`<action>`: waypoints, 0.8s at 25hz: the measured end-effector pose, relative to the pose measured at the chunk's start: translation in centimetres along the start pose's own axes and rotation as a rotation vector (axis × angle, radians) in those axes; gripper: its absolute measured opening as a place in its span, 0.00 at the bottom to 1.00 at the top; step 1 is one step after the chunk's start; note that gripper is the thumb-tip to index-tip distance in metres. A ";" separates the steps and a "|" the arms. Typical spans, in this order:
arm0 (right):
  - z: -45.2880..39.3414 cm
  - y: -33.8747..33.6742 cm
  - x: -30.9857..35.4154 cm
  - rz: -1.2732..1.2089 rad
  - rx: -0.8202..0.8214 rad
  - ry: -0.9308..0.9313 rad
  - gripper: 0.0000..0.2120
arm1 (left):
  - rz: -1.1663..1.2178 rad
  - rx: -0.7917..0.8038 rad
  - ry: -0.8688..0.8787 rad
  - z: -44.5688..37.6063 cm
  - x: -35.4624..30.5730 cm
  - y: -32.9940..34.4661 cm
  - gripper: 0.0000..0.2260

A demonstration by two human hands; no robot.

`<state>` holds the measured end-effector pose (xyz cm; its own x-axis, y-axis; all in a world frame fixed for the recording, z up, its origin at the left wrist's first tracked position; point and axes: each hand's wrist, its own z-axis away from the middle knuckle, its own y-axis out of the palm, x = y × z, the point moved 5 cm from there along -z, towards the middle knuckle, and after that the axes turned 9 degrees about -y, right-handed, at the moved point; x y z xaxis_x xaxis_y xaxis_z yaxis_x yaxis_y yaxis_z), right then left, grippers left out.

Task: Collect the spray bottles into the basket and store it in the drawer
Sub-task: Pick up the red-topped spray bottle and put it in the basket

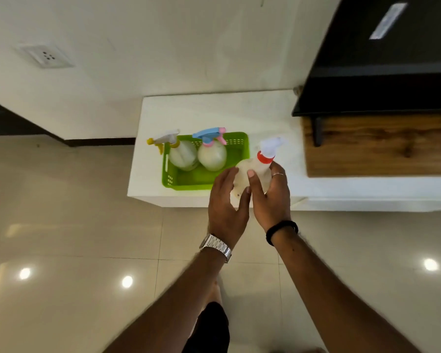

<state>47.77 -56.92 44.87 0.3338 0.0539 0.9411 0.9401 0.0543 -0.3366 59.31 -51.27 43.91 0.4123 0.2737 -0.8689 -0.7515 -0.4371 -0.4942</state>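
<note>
head view: a green basket (pixel 189 180) is seen on the white counter (pixel 214 110), near its front left corner. two spray bottles are already stood upright inside it: one with a yellow-nozzled trigger (pixel 182 155) at the left, one with a blue and pink trigger (pixel 211 154) just beside it. the right part of the basket is unoccupied.

a third bottle, red-collared with a white trigger (pixel 256 171), is held at the basket's right front edge, not yet inside. the right hand (pixel 271 197) is wrapped around its body, thumb across the front; the left hand (pixel 227 207) is laid against its lower left side, fingers loosely curved, grip judged supportive only.

no further loose bottles are observed. no drawer can be identified with certainty.

assessment: two of three visible bottles collected; the third remains to be placed, and storage of the basket is outstanding.
</note>
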 end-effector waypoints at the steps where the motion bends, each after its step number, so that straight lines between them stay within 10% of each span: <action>1: -0.8 1.3 0.6 0.013 -0.009 -0.026 0.20 | 0.005 0.010 0.007 -1.4 0.2 -0.9 0.23; 20: -3.5 8.9 -6.7 0.480 0.078 -0.028 0.25 | -0.511 0.342 0.134 -4.6 12.8 -3.9 0.24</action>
<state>54.19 -60.33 35.68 0.7253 0.1174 0.6783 0.6723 0.0912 -0.7347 69.86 -49.99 34.56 0.8072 0.2558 -0.5320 -0.5556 0.0248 -0.8311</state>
